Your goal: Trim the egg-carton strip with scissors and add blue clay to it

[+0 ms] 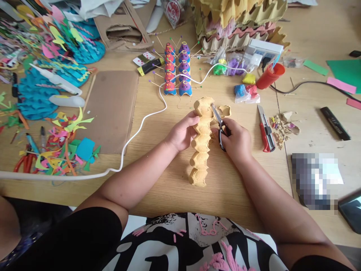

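Note:
My left hand (184, 131) grips a long yellow egg carton strip (200, 145) by its left side, near the upper end. The strip has a row of several bumps and points toward me. Black-handled scissors (221, 130) are in my right hand (238, 141), fingers closed round the handles. Their blades touch the strip's right edge near the top. Just beyond the blades lies a small yellow carton offcut (225, 110). Further back stand two painted egg carton caterpillars, one red and blue (169, 69), one purple and blue (184, 69), with pins sticking out.
A red utility knife (265, 130) lies beside carton scraps (283, 126) on the right. A white cable (145, 116) crosses the table. Paper scraps (59, 150) and a cardboard sheet (109, 113) are at left; egg trays (239, 22) and a red cup (270, 76) at back.

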Demonstrator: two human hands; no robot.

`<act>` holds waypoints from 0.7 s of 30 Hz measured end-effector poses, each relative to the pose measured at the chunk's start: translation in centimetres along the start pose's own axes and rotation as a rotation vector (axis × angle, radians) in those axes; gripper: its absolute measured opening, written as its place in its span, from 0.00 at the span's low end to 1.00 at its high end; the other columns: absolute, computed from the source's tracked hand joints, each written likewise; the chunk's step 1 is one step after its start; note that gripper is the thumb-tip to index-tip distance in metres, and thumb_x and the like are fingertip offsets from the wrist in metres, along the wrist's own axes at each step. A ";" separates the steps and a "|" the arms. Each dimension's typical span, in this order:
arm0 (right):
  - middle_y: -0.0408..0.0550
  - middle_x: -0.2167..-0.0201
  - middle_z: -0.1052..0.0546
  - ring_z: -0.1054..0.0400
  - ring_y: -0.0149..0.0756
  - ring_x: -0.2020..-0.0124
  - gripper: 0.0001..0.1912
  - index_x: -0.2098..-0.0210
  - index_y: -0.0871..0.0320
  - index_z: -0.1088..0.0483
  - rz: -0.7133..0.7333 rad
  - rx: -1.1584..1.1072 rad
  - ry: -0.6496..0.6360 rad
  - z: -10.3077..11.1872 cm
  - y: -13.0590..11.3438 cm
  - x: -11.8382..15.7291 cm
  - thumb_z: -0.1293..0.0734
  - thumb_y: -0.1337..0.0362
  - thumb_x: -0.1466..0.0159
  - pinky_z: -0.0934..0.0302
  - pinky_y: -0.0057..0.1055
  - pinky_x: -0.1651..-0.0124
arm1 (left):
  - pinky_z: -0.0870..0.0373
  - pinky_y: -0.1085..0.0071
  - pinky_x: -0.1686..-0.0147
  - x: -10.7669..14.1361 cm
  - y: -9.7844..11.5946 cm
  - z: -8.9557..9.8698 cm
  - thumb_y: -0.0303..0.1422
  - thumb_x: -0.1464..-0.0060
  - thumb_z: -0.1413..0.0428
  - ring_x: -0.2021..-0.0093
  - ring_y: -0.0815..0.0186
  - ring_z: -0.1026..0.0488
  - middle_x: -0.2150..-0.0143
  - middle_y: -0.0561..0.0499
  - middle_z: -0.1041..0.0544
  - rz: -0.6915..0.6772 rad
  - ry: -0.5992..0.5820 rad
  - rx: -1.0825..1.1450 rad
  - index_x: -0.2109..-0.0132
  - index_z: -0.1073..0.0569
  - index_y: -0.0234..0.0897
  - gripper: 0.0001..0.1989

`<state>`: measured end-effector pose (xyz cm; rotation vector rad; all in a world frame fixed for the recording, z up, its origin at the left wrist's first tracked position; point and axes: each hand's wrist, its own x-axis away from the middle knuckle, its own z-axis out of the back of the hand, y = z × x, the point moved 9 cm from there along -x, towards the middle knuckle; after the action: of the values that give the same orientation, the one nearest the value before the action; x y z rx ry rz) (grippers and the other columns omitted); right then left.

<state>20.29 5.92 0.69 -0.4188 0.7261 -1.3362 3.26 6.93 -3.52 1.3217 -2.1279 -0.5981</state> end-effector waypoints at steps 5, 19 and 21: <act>0.45 0.72 0.23 0.31 0.38 0.71 0.26 0.53 0.55 0.20 -0.041 -0.029 0.027 0.3 0.2 -0.1 0.31 0.39 0.31 0.43 0.34 0.64 | 0.24 0.74 0.70 0.0 0.2 -0.1 0.38 0.54 0.30 0.68 0.67 0.19 0.63 0.55 0.16 -0.020 0.008 -0.064 0.53 0.20 0.39 0.20; 0.44 0.73 0.24 0.32 0.38 0.71 0.27 0.56 0.54 0.20 -0.060 -0.097 0.029 0.3 0.8 -0.2 0.29 0.36 0.33 0.41 0.35 0.65 | 0.25 0.73 0.66 0.0 -0.1 -0.4 0.43 0.56 0.24 0.66 0.68 0.21 0.61 0.54 0.17 -0.025 -0.049 -0.116 0.51 0.21 0.39 0.28; 0.44 0.73 0.25 0.33 0.37 0.72 0.28 0.56 0.54 0.21 -0.089 -0.146 0.051 0.3 1.2 -0.3 0.28 0.35 0.35 0.41 0.35 0.66 | 0.27 0.73 0.66 -0.1 -0.1 -0.3 0.45 0.55 0.23 0.66 0.68 0.22 0.61 0.53 0.18 -0.036 -0.055 -0.137 0.50 0.22 0.38 0.29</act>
<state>21.40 6.42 0.18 -0.5400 0.8595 -1.3858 3.55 6.98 -3.35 1.2835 -2.0699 -0.7887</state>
